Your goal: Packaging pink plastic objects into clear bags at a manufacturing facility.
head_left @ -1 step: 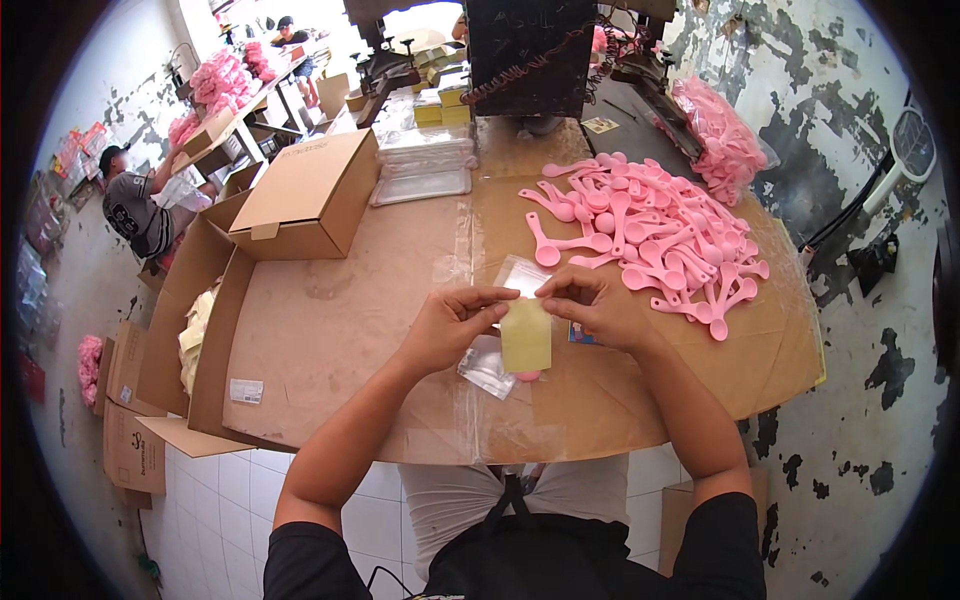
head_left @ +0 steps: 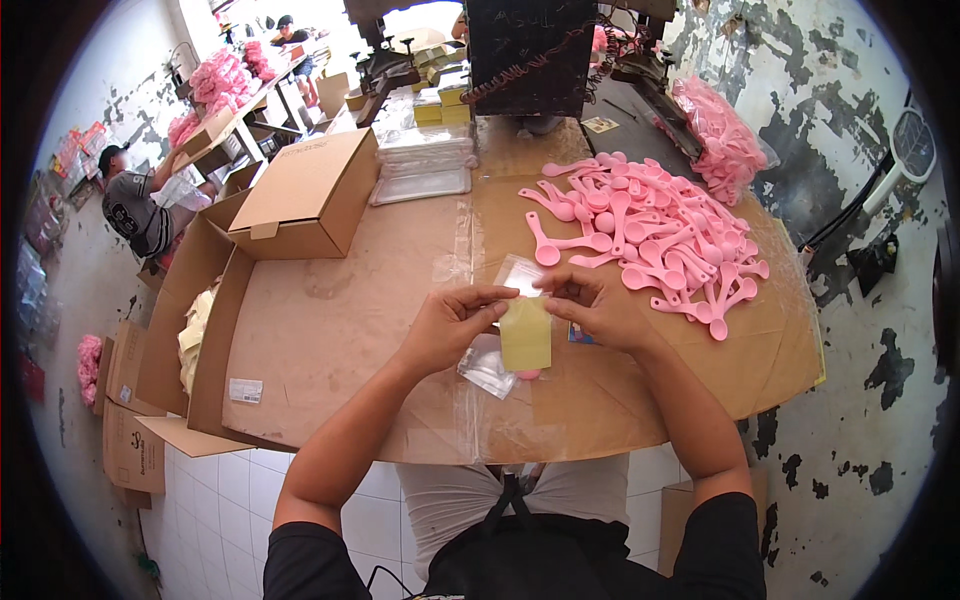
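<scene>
Between my hands hangs a small pale yellow card [head_left: 526, 335], its top corners cut at a slant. My left hand [head_left: 452, 325] pinches its upper left part between thumb and forefinger. The fingers of my right hand [head_left: 600, 308] are closed at its upper right corner. Clear plastic bags [head_left: 488, 370] lie on the cardboard below and beside my left hand, and another clear bag [head_left: 521, 272] shows just beyond the fingertips. A bit of something pink [head_left: 529, 375] peeps out under the card's lower edge. By my right hand lies a small blue printed piece [head_left: 579, 334], partly hidden.
A heap of pink measuring spoons [head_left: 660, 235] covers the right of the cardboard-topped table [head_left: 330, 330]. At the left are a closed carton [head_left: 305, 190] and an open box [head_left: 232, 330]. Stacked clear bags [head_left: 425, 165] lie beyond, before a dark machine [head_left: 530, 60]. A person [head_left: 140, 205] sits far left.
</scene>
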Available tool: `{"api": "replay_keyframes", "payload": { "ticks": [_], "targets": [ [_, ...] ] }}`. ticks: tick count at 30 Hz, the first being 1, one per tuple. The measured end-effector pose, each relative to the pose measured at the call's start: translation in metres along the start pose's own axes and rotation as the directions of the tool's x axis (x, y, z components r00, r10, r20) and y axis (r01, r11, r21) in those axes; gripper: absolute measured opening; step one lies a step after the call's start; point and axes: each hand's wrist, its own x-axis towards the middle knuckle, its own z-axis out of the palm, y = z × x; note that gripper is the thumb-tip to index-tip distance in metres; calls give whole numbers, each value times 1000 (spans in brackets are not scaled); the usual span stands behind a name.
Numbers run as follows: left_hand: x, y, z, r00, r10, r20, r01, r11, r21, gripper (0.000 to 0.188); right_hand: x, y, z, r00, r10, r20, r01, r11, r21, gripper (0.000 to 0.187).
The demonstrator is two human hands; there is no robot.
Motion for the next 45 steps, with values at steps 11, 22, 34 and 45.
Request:
{"api": "replay_keyframes", "payload": {
  "ticks": [11, 22, 34, 45],
  "targets": [
    [-1, 9, -4, 1000, -27, 4, 27, 998, -59, 19, -2, -3, 8, 1000, -26, -3, 26, 998, 51, 38],
    [-81, 36, -129, 780, 57, -624, -103, 994, -37, 29, -9, 8, 29, 937, -310, 164, 307, 499, -811, 18],
    [-122, 27, -215, 548, 113, -829, -285, 957, -59, 49, -3, 5, 34, 944, -331, 6, 183, 506, -843, 13],
    [16, 5, 5, 957, 247, -153, -78, 725, 685, 48, -5, 2, 34, 863, -504, -39, 213, 432, -876, 11]
  ]
}}
